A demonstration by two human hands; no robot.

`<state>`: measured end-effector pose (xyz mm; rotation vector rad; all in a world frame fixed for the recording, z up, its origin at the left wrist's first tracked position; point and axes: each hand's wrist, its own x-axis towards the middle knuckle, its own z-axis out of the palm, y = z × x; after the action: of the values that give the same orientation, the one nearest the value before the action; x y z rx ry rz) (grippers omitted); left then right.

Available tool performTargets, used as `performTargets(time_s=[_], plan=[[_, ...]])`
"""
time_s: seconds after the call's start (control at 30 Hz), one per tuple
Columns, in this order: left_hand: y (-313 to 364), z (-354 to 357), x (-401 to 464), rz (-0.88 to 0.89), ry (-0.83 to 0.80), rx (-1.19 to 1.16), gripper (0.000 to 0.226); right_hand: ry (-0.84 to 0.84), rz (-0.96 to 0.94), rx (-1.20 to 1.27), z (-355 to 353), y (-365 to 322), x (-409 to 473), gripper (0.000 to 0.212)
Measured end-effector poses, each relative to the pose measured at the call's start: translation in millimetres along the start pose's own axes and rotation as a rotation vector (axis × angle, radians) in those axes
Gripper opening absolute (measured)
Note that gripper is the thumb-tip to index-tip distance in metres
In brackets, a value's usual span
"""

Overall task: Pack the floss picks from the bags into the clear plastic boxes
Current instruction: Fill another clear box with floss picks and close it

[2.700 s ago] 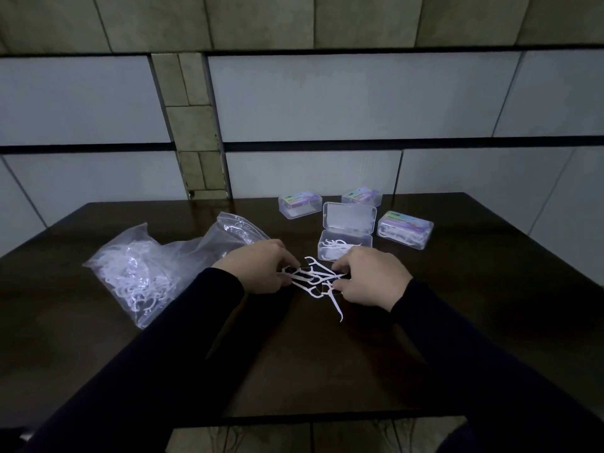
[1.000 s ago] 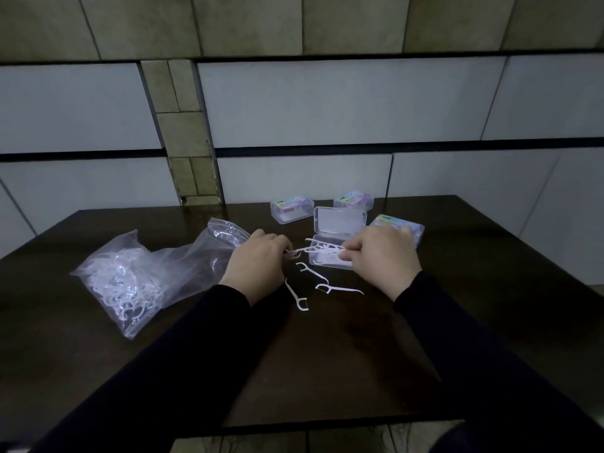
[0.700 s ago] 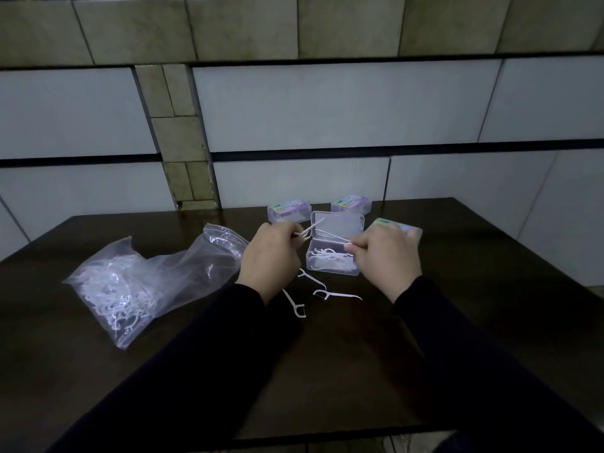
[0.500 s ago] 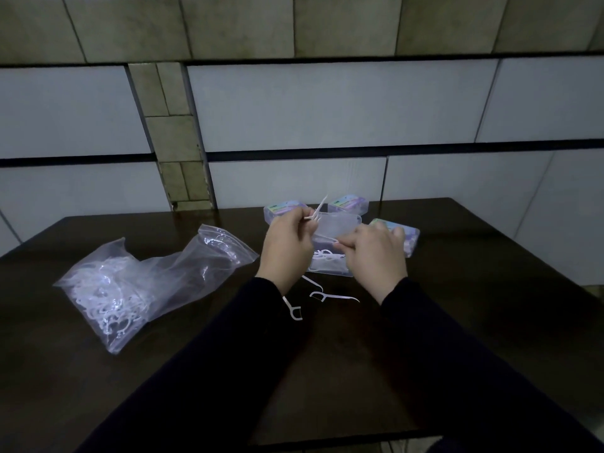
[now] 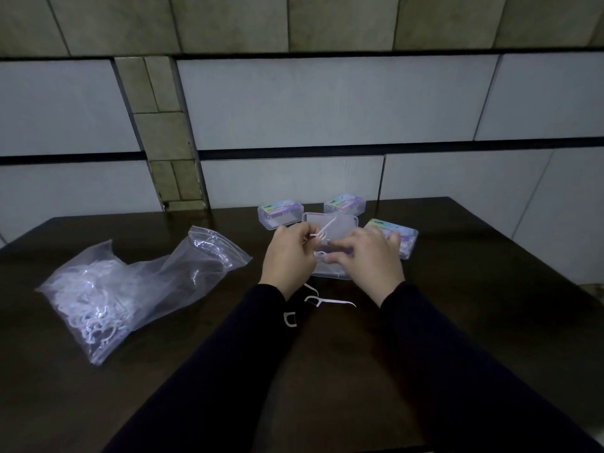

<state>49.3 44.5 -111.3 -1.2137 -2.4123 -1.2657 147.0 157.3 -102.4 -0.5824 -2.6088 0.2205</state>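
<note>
**Picks going into the open box**

On the dark table [image 5: 457, 322], the left hand [image 5: 289, 259] pinches floss picks [image 5: 322, 233] over the open box [image 5: 330, 250]. The right hand [image 5: 366, 256] spreads flat inside. Next, likely gather the loose picks [image 5: 328, 301]; the bag [image 5: 130, 289] remains full.

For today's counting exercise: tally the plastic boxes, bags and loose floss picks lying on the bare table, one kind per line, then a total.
Closed boxes with labels: 3
Open box: 1
Plastic bag of picks: 1
Loose floss picks on the table: 3
Total: 8
</note>
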Motion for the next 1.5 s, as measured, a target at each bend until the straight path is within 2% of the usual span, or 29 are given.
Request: performTargets(time_s=[0.1,0.27,0.43,0.53,0.67,0.83,1.03,1.17,1.27,1.5], plan=[[2.4,-2.0,-0.6,0.046,0.017,0.149,0.012,0.062,0.021,0.015,0.1,4.9,0.9,0.046],[3.9,-0.5,-1.7,0.091,0.043,0.317,0.018,0.084,0.037,0.070,-1.4,13.8,-4.2,0.048],[5.7,-1.4,-1.4,0.084,-0.008,0.438,0.022,-0.114,0.068,0.109,-2.9,22.7,-10.3,0.074],[4.5,1.8,-0.1,0.078,-0.080,0.446,0.027,-0.163,0.076,0.136,-1.9,22.8,-11.0,0.083],[12.4,5.5,0.6,0.107,-0.126,0.399,0.036,-0.176,0.075,0.167,-3.0,23.5,-11.2,0.081],[23.4,10.4,-2.2,0.190,-0.248,0.422,0.038,-0.197,0.077,0.233,-6.3,24.1,-12.0,0.077],[16.0,3.8,-2.4,0.154,-0.261,0.446,0.033,-0.172,0.080,0.205,-6.3,24.1,-14.1,0.076],[19.4,4.3,-6.2,0.236,-0.275,0.443,0.035,-0.197,0.081,0.202,-8.7,22.9,-14.4,0.077],[18.4,2.2,-6.6,0.231,-0.295,0.460,0.036,-0.187,0.071,0.161,-8.5,22.4,-14.8,0.077],[14.8,-14.8,-16.2,0.215,-0.219,0.463,0.032,-0.119,0.033,0.032,-11.6,14.2,-21.5,0.076]])
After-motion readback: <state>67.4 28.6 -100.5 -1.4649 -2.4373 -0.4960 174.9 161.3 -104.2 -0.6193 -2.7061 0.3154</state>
